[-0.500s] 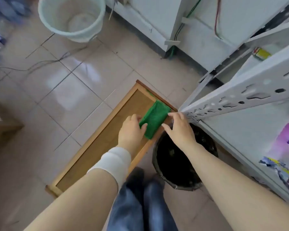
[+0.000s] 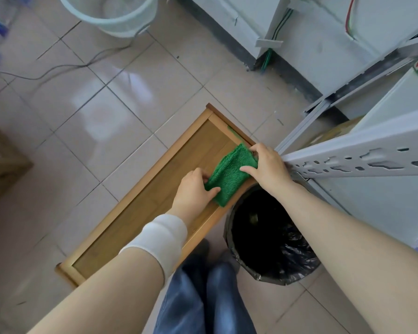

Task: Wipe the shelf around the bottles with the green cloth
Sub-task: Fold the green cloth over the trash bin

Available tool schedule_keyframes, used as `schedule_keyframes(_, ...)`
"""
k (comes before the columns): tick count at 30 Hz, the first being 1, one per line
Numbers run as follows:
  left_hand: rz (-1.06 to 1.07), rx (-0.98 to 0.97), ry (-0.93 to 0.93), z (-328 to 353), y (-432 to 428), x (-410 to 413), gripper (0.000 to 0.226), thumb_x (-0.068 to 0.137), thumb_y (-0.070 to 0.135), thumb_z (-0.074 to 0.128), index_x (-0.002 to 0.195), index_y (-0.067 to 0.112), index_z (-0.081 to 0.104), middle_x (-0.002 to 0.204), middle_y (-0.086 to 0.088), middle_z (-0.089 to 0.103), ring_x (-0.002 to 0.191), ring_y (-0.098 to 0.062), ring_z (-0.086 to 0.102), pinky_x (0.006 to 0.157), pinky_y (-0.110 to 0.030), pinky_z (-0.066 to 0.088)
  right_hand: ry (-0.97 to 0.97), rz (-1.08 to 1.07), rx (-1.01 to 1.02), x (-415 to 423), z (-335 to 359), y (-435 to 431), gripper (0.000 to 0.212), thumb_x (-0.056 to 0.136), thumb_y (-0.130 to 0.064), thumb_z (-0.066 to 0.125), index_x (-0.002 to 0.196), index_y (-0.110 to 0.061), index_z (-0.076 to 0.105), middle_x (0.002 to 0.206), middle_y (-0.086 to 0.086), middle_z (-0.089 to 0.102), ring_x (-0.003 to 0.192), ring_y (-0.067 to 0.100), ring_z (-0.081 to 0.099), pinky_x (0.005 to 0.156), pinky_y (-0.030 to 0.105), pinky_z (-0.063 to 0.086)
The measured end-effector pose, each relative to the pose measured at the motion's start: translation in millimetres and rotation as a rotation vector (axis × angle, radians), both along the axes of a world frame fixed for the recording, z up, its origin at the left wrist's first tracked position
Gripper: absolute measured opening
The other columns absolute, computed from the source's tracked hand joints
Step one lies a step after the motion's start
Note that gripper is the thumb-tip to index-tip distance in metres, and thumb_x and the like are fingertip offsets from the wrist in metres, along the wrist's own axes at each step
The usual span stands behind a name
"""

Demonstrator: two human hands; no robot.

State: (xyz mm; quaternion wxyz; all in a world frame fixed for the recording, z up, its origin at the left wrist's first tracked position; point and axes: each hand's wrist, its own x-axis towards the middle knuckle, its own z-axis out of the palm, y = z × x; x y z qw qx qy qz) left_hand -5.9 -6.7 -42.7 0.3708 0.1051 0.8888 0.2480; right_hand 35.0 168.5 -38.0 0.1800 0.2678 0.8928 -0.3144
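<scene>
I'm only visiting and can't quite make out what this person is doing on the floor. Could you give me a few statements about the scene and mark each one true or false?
1. The left hand and the right hand both grip the green cloth. True.
2. The cloth is at the far end of the wooden panel. True.
3. The bin beside the panel is lined in white. False: it is lined in black.
4. The pale bucket stands on the wooden panel. False: it stands on the tiled floor, apart from the panel.
5. The white wrap is on the right wrist. False: it is on the left wrist.
</scene>
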Motion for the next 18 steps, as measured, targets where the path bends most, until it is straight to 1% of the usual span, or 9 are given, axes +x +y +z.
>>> schedule_keyframes(2, -0.02, 0.025, -0.004, 3, 0, 0, 0.026, 0.083, 0.027, 0.064, 0.102, 0.015, 0.051, 0.099, 0.001, 0.049, 0.089, -0.014, 0.045, 0.074, -0.022, 0.035, 0.012, 0.025, -0.02, 4, 0, 2, 0.046, 0.08, -0.025, 0.067, 0.119, -0.006, 0.049, 0.122, 0.012, 0.054, 0.112, 0.026, 0.048, 0.09, 0.03, 0.037)
schedule_keyframes(4, -0.005, 0.088, -0.013, 7, -1, 1, 0.018, 0.083, 0.022, 0.062, 0.092, 0.019, 0.047, 0.097, 0.0, 0.048, 0.087, -0.016, 0.046, 0.073, -0.023, 0.035, 0.041, 0.004, -0.046, 9, 1, 2, 0.04, 0.082, -0.022, 0.065, 0.115, -0.005, 0.05, 0.117, 0.012, 0.052, 0.106, 0.025, 0.048, 0.084, 0.026, 0.035)
schedule_keyframes(7, 0.052, 0.2, -0.053, 15, -4, 5, 0.016, 0.084, 0.016, 0.06, 0.088, 0.019, 0.045, 0.1, 0.0, 0.049, 0.092, -0.015, 0.047, 0.079, -0.023, 0.036, 0.035, -0.08, -0.152, 16, 10, 0, 0.038, 0.086, -0.022, 0.06, 0.117, -0.005, 0.047, 0.112, 0.004, 0.047, 0.099, 0.016, 0.043, 0.082, 0.022, 0.031)
schedule_keyframes(9, 0.128, 0.266, -0.137, 20, -7, 5, 0.016, 0.084, 0.015, 0.058, 0.086, 0.021, 0.044, 0.098, 0.002, 0.053, 0.093, -0.016, 0.05, 0.08, -0.025, 0.04, -0.009, -0.208, -0.312, 22, 16, -1, 0.037, 0.087, -0.024, 0.059, 0.118, -0.011, 0.046, 0.11, -0.004, 0.047, 0.101, 0.013, 0.045, 0.085, 0.025, 0.035)
schedule_keyframes(10, 0.177, 0.297, -0.198, 24, -8, 4, 0.016, 0.085, 0.014, 0.057, 0.083, 0.022, 0.043, 0.093, 0.003, 0.054, 0.09, -0.017, 0.052, 0.077, -0.028, 0.043, -0.015, -0.283, -0.409, 26, 18, -2, 0.034, 0.086, -0.024, 0.061, 0.115, -0.014, 0.047, 0.111, -0.003, 0.051, 0.104, 0.015, 0.05, 0.086, 0.028, 0.04)
schedule_keyframes(13, 0.339, 0.424, -0.414, 40, -10, 4, 0.016, 0.087, 0.014, 0.057, 0.079, 0.021, 0.044, 0.089, -0.001, 0.057, 0.085, -0.02, 0.059, 0.076, -0.036, 0.051, 0.051, -0.563, -0.725, 41, 26, -5, 0.019, 0.085, -0.01, 0.061, 0.101, -0.015, 0.051, 0.115, 0.007, 0.058, 0.105, 0.022, 0.059, 0.084, 0.031, 0.053)
schedule_keyframes(14, 0.383, 0.471, -0.488, 45, -10, 5, 0.015, 0.088, 0.017, 0.058, 0.08, 0.019, 0.045, 0.089, -0.001, 0.058, 0.085, -0.019, 0.061, 0.075, -0.037, 0.053, 0.088, -0.653, -0.826, 47, 31, -7, 0.018, 0.086, -0.005, 0.058, 0.1, -0.014, 0.052, 0.114, 0.008, 0.059, 0.103, 0.023, 0.059, 0.083, 0.031, 0.055)
schedule_keyframes(16, 0.416, 0.527, -0.598, 54, -10, 9, 0.014, 0.089, 0.027, 0.055, 0.081, 0.018, 0.048, 0.088, 0.001, 0.059, 0.085, -0.015, 0.061, 0.073, -0.033, 0.054, 0.158, -0.772, -0.972, 58, 42, -8, 0.02, 0.087, 0.0, 0.053, 0.103, -0.012, 0.052, 0.111, 0.009, 0.058, 0.101, 0.022, 0.06, 0.082, 0.033, 0.056)
schedule_keyframes(18, 0.419, 0.564, -0.703, 61, -9, 14, 0.02, 0.091, 0.036, 0.048, 0.082, 0.018, 0.051, 0.092, -0.001, 0.059, 0.089, -0.017, 0.058, 0.082, -0.033, 0.051, 0.213, -0.836, -1.059, 69, 53, -9, 0.021, 0.089, 0.001, 0.05, 0.102, -0.014, 0.052, 0.109, 0.008, 0.059, 0.1, 0.019, 0.06, 0.085, 0.035, 0.054)
